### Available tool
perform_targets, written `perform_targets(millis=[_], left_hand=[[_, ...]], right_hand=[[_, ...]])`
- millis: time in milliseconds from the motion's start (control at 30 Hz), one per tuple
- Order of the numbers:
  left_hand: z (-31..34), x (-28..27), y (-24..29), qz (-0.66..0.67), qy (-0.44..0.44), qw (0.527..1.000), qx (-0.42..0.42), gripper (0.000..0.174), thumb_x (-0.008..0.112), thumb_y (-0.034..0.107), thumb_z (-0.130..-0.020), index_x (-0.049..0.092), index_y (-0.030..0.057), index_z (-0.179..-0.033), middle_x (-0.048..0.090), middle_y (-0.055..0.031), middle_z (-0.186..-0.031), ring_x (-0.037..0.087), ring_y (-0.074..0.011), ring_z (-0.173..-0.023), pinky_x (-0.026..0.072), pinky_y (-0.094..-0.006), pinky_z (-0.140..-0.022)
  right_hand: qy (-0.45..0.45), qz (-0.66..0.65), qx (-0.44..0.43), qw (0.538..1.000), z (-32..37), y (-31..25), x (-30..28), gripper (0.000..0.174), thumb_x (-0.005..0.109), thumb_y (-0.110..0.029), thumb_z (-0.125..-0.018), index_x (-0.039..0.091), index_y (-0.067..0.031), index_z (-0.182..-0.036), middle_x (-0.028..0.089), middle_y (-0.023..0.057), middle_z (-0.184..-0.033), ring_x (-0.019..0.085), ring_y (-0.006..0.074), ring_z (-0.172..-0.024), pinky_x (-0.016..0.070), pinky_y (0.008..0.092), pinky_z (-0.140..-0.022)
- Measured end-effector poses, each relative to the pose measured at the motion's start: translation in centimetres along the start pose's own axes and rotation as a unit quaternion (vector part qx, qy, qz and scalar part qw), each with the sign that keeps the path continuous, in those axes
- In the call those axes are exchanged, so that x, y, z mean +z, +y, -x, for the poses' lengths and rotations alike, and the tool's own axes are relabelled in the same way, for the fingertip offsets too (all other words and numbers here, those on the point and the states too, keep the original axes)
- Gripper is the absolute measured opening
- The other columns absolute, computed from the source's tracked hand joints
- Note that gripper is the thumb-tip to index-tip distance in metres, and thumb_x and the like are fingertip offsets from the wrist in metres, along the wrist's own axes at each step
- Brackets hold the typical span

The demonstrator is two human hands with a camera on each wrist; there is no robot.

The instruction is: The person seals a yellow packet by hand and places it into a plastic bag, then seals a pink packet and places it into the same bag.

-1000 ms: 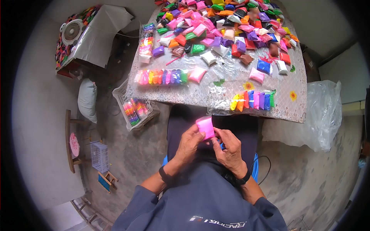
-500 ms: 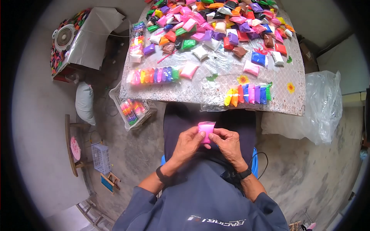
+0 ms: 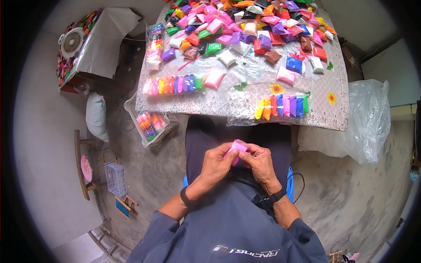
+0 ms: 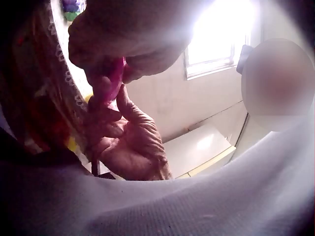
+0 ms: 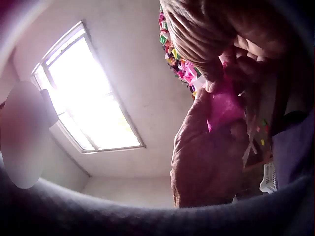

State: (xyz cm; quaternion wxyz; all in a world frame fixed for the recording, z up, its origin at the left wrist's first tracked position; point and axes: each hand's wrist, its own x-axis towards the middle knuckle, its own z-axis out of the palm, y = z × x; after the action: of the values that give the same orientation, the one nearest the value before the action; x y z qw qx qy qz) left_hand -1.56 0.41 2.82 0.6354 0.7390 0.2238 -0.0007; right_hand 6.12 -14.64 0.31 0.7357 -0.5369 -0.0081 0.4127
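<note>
A small pink packet [image 3: 237, 148] is held over the person's lap, just below the table's near edge. My left hand [image 3: 217, 162] pinches its left side and my right hand [image 3: 258, 161] pinches its right side, fingertips meeting over it. The packet lies folded or tilted, mostly hidden by the fingers. In the left wrist view the pink packet [image 4: 114, 83] shows between both hands. The right wrist view shows the pink packet [image 5: 224, 105] squeezed between the fingers.
A table [image 3: 333, 114] with a floral cloth carries a large heap of coloured packets [image 3: 250, 26]. Two rows of packets in clear sleeves lie near the front, one at left [image 3: 173, 84], one at right [image 3: 283, 106]. A white basket [image 3: 151, 125] and a clear plastic bag [image 3: 366, 122] flank the table.
The pink packet went from upright and flat between the hands to folded down and smaller, more covered by the fingers. Both hands stayed over the lap.
</note>
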Motion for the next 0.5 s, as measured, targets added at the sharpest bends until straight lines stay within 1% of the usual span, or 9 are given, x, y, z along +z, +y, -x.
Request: perform_targets(millis=[67, 100, 133, 200, 300, 367, 400, 467, 500], left_hand=[[-0.2, 0.2, -0.4, -0.032, 0.048, 0.994, 0.097, 0.022, 0.062, 0.017, -0.102, 0.072, -0.0026, -0.105, 0.067, -0.0006, -0.077, 0.057, -0.0063, -0.067, 0.0474, -0.0234, -0.059], [-0.2, 0.2, -0.3, -0.031, 0.048, 0.994, 0.097, 0.022, 0.062, 0.017, -0.102, 0.072, -0.0026, -0.105, 0.067, -0.0006, -0.077, 0.057, -0.0063, -0.067, 0.0474, -0.0234, -0.059], [-0.1, 0.1, -0.2, -0.044, 0.046, 0.995, 0.080, 0.023, 0.062, 0.018, -0.102, 0.072, -0.0031, -0.103, 0.066, -0.0003, -0.075, 0.056, -0.0067, -0.066, 0.0468, -0.0241, -0.059], [-0.1, -0.2, 0.0, -0.056, 0.044, 0.995, 0.063, 0.024, 0.061, 0.018, -0.102, 0.072, -0.0037, -0.100, 0.066, -0.0001, -0.074, 0.055, -0.0071, -0.065, 0.0461, -0.0248, -0.059], [-0.1, -0.3, -0.1, -0.101, 0.049, 0.992, 0.055, 0.027, 0.060, 0.020, -0.103, 0.071, -0.0038, -0.098, 0.064, 0.0011, -0.072, 0.054, -0.0060, -0.065, 0.0443, -0.0238, -0.058], [-0.1, -0.1, -0.7, 0.015, 0.042, 0.999, 0.000, 0.029, 0.059, 0.022, -0.104, 0.071, -0.0031, -0.096, 0.062, 0.0027, -0.072, 0.053, -0.0052, -0.064, 0.0428, -0.0237, -0.056], [0.0, -0.2, -0.7, 0.015, 0.041, 0.999, 0.000, 0.029, 0.059, 0.022, -0.104, 0.071, -0.0031, -0.096, 0.062, 0.0027, -0.072, 0.053, -0.0052, -0.064, 0.0428, -0.0237, -0.056], [0.1, -0.6, -0.5, 0.079, 0.010, 0.994, -0.072, 0.025, 0.060, 0.022, -0.104, 0.070, -0.0012, -0.102, 0.065, 0.0024, -0.078, 0.056, -0.0047, -0.067, 0.0447, -0.0220, -0.059], [0.1, -0.3, -0.2, 0.079, 0.010, 0.994, -0.072, 0.025, 0.060, 0.022, -0.104, 0.070, -0.0012, -0.102, 0.065, 0.0024, -0.078, 0.056, -0.0047, -0.067, 0.0447, -0.0220, -0.059]], right_hand=[[0.001, -0.009, -0.005, 1.000, 0.0, 0.3, 0.1, 0.035, 0.075, -0.011, -0.091, 0.070, -0.0003, -0.123, 0.071, -0.0007, -0.095, 0.058, 0.0019, -0.078, 0.0457, 0.0174, -0.068], [0.002, -0.018, -0.011, 1.000, 0.0, 0.4, 0.1, 0.035, 0.075, -0.011, -0.090, 0.070, -0.0001, -0.123, 0.070, -0.0012, -0.094, 0.057, 0.0014, -0.076, 0.0446, 0.0166, -0.066], [0.002, -0.018, -0.010, 1.000, -0.1, 0.6, 0.2, 0.035, 0.075, -0.011, -0.090, 0.070, -0.0001, -0.123, 0.070, -0.0012, -0.094, 0.057, 0.0014, -0.076, 0.0446, 0.0166, -0.066], [0.024, -0.047, -0.004, 0.999, -0.2, 1.0, 0.5, 0.027, 0.079, -0.010, -0.087, 0.073, -0.0007, -0.112, 0.065, -0.0035, -0.078, 0.048, 0.0012, -0.061, 0.0353, 0.0177, -0.052], [0.027, -0.046, -0.008, 0.999, 0.0, 0.8, 0.7, 0.023, 0.079, -0.010, -0.087, 0.073, 0.0002, -0.107, 0.068, -0.0009, -0.081, 0.051, 0.0019, -0.062, 0.0378, 0.0175, -0.053], [0.018, -0.053, -0.006, 0.998, 0.0, 0.9, 0.4, 0.026, 0.078, -0.010, -0.088, 0.073, 0.0005, -0.111, 0.068, -0.0018, -0.083, 0.053, 0.0017, -0.065, 0.0400, 0.0175, -0.056], [0.008, -0.060, -0.003, 0.998, 0.0, 1.1, 0.2, 0.029, 0.077, -0.011, -0.089, 0.072, 0.0008, -0.115, 0.069, -0.0027, -0.084, 0.055, 0.0015, -0.068, 0.0421, 0.0176, -0.058], [0.013, -0.057, -0.005, 0.998, -0.3, 1.8, -0.3, 0.029, 0.077, -0.012, -0.089, 0.072, 0.0006, -0.115, 0.068, -0.0027, -0.083, 0.053, 0.0015, -0.066, 0.0405, 0.0176, -0.057], [0.016, -0.055, -0.007, 0.998, -0.4, 1.9, -0.4, 0.029, 0.077, -0.013, -0.089, 0.072, 0.0003, -0.115, 0.068, -0.0027, -0.082, 0.052, 0.0015, -0.064, 0.0390, 0.0176, -0.055]])
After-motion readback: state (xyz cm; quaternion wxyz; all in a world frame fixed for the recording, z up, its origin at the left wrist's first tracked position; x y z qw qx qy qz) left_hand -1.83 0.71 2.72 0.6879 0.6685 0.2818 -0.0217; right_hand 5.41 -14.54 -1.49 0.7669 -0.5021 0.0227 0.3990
